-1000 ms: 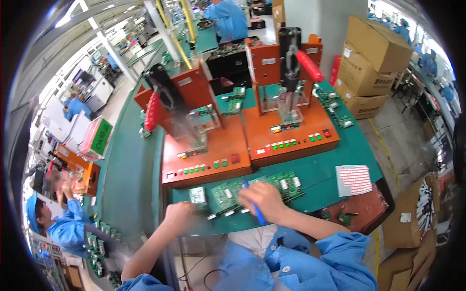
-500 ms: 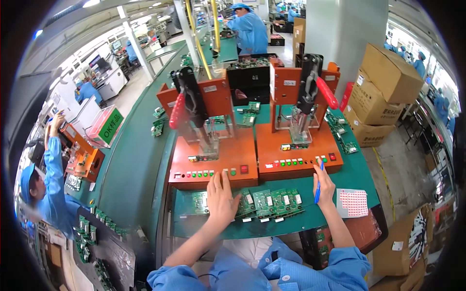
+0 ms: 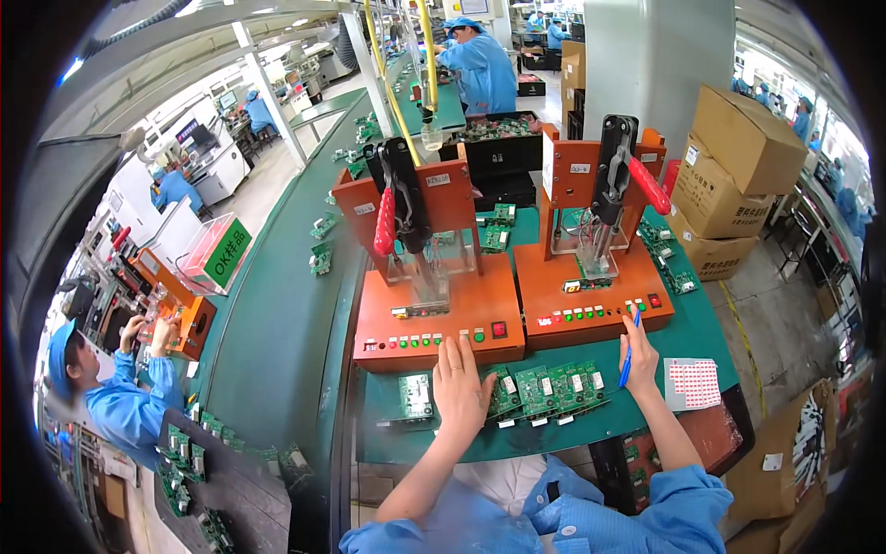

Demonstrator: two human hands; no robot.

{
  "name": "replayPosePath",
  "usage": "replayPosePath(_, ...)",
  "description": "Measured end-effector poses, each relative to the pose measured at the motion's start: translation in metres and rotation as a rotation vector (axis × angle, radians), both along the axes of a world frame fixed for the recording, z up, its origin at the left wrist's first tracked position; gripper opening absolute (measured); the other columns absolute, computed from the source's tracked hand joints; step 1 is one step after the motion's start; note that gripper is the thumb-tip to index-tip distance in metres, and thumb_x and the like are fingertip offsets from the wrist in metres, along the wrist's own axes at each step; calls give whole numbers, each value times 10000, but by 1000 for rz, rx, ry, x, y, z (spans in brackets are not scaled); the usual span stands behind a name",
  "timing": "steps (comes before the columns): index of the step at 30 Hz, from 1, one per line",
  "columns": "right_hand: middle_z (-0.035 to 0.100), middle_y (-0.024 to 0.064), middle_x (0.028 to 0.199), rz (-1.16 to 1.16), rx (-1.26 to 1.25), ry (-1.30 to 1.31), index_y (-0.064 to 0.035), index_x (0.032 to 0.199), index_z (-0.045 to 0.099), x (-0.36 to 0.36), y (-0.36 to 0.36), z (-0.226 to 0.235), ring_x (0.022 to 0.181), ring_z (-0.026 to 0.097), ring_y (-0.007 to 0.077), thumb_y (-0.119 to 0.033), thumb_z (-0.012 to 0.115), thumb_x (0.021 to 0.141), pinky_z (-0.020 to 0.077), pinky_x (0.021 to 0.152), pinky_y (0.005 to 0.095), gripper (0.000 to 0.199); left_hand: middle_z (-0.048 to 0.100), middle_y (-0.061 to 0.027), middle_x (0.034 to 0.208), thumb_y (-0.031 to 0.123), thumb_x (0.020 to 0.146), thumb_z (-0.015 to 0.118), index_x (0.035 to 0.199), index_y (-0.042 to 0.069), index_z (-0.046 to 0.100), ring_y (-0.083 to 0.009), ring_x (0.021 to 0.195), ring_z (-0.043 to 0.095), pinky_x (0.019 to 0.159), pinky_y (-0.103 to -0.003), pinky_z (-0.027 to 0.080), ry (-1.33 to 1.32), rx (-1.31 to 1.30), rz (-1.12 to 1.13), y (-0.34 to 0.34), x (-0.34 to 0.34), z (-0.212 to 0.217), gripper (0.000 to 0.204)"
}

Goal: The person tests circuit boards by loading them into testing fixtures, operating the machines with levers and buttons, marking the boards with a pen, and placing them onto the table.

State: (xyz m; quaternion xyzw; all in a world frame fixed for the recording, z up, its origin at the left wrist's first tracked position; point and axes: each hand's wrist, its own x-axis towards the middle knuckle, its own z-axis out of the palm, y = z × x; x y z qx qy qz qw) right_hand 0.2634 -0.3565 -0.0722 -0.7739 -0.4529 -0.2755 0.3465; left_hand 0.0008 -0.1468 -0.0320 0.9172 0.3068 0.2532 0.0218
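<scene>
The left hand [image 3: 459,388] was laid flat, fingers spread, nothing gripped, on the left end of a row of green circuit boards [image 3: 544,390] lined up on the green tabletop [image 3: 277,323], just in front of the left orange test fixture [image 3: 434,314]. One more board [image 3: 415,395] lay apart, to the left of that hand. The right hand [image 3: 639,355] was closed around a blue pen [image 3: 629,351], held approx. upright at the right end of the row, close to the button strip of the right orange fixture [image 3: 591,295]. A sheet of red-and-white labels [image 3: 692,383] lay just beside that hand.

Step in hand, as judged: boards were being steadied and checked or marked w/ the pen, between fixture cycles. Both red lever handles were seen raised, so the presses looked open. Whether a board sat in either one couldn't be made out.

Next move, as judged: pen tip would need to be brought down onto a board, w/ the row kept pinned by the left hand so nothing slid.
</scene>
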Motion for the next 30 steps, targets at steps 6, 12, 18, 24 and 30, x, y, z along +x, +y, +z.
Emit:
replayPosePath(6, 520, 197, 1443, -9, -2, -70, -8, 1319, 528, 4, -1, -1, 1057, 679, 371, -37, 596, 938, 587, 753, 390, 389, 407, -289, 1460, 308, 813, 759, 1471, -80, 345, -424, 1363, 400, 1044, -451, 393, 13, 0, -20, 3, 1, 1, 868)
replayPosePath(12, 505, 177, 1464, -6, -7, -37, -15, 1340, 503, -2, 2, 3, 1083, 671, 366, -47, 594, 940, 587, 767, 391, 412, 392, -287, 1467, 309, 794, 793, 1479, -65, 327, -427, 1369, 383, 1067, -462, 392, 21, -6, -8, 1, 0, -1, 910)
replayPosePath(18, 490, 179, 1477, 20, -1, -11, -15, 1349, 493, 0, 0, 1, 1105, 658, 371, -23, 612, 913, 585, 775, 396, 452, 378, -281, 1489, 341, 789, 785, 1491, -68, 313, -417, 1385, 378, 1026, -451, 402, 49, 15, 8, 2, 1, -5, 940)
replayPosePath(24, 494, 204, 1466, 13, -1, -31, -2, 1334, 509, 0, 1, 2, 1088, 670, 370, -33, 607, 926, 591, 760, 387, 421, 371, -285, 1494, 344, 787, 786, 1491, -72, 312, -418, 1393, 372, 1025, -444, 404, 60, 17, 11, 1, 0, -2, 945)
replayPosePath(30, 510, 207, 1451, 8, -14, -37, 11, 1322, 521, 2, 0, -2, 1068, 681, 366, -38, 602, 934, 593, 746, 378, 399, 363, -293, 1497, 333, 787, 785, 1494, -78, 303, -417, 1396, 369, 1027, -440, 403, 66, 9, 21, -1, 1, -3, 950)
